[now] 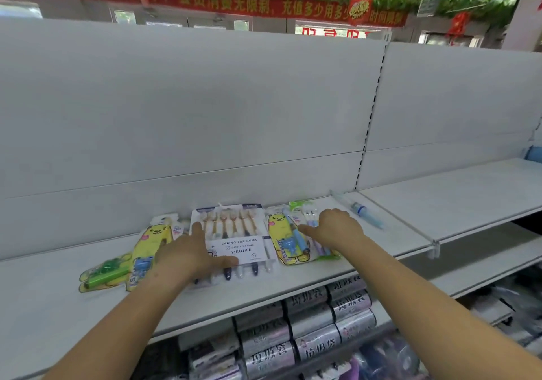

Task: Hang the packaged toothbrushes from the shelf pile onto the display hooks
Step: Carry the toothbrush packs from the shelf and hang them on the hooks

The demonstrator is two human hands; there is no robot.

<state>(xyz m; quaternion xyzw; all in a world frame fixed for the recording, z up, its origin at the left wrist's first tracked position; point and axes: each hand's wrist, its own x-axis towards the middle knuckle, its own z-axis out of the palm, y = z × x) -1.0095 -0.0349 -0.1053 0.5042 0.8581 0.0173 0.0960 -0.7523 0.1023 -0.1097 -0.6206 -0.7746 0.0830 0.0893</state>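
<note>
Several packaged toothbrushes lie flat on the white shelf. A clear multi-brush pack with a white label lies in the middle. My left hand rests on its lower left part, fingers spread, thumb across the label. A yellow bear pack with a blue brush lies to the right. My right hand lies on the packs beside it, thumb touching the blue brush. Two more yellow bear packs lie at the left, one with a green brush. No display hooks are visible.
A loose blue and clear brush lies further right on the shelf. A white back panel rises behind. A slotted upright divides it from the adjoining shelf. Silver rolls fill the shelf below.
</note>
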